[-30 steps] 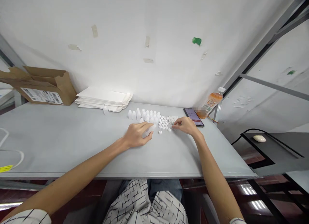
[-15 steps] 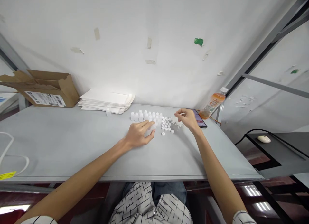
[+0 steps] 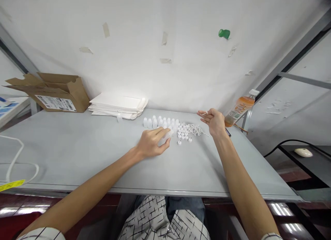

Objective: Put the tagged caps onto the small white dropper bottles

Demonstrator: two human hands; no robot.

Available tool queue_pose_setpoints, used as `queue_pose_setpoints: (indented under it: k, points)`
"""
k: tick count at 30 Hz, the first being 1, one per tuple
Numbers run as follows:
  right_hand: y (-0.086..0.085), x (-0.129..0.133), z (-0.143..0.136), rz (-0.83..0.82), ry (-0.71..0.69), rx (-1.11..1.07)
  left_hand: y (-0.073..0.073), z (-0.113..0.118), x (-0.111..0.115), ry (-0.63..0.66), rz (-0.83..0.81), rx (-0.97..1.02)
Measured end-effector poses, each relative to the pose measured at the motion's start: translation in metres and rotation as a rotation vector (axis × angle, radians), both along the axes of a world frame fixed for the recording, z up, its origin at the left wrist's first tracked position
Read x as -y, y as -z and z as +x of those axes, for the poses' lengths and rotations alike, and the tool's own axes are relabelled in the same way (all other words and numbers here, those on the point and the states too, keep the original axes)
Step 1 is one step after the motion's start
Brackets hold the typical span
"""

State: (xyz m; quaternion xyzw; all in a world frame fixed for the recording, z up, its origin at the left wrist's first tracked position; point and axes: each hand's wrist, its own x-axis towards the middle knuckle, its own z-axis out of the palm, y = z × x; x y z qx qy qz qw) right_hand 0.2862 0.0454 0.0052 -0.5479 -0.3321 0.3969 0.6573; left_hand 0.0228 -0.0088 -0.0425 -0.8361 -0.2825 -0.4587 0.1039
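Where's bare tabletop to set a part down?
Left: grey tabletop between looped white cable, brown cardboard box and left forearm. Front: between left and right forearm. Crowded: small white plastic bottles, round white caps, thin white sticks, beside left hand.

"How is the left arm set?"
"The left forearm (image 3: 103,187) slants forward and inward, the left hand (image 3: 153,143) low, back upward, thumb spread below the bent fingers."
"And the right?"
"The right forearm (image 3: 236,171) rises more steeply. The right hand (image 3: 216,123) is farther forward, its fingers pointing inward, slightly fanned."
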Motion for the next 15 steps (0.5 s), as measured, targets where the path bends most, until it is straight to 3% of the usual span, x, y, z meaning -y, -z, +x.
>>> queue_pose_setpoints:
  k: [9, 15]
  points:
    - [0.003, 0.005, -0.016, 0.126, -0.071, -0.018, 0.002, -0.001, -0.001, 0.002, -0.032, -0.010]
    - [-0.001, 0.013, -0.026, 0.043, -0.131, 0.047, 0.004, -0.001, -0.002, -0.017, -0.048, -0.023]
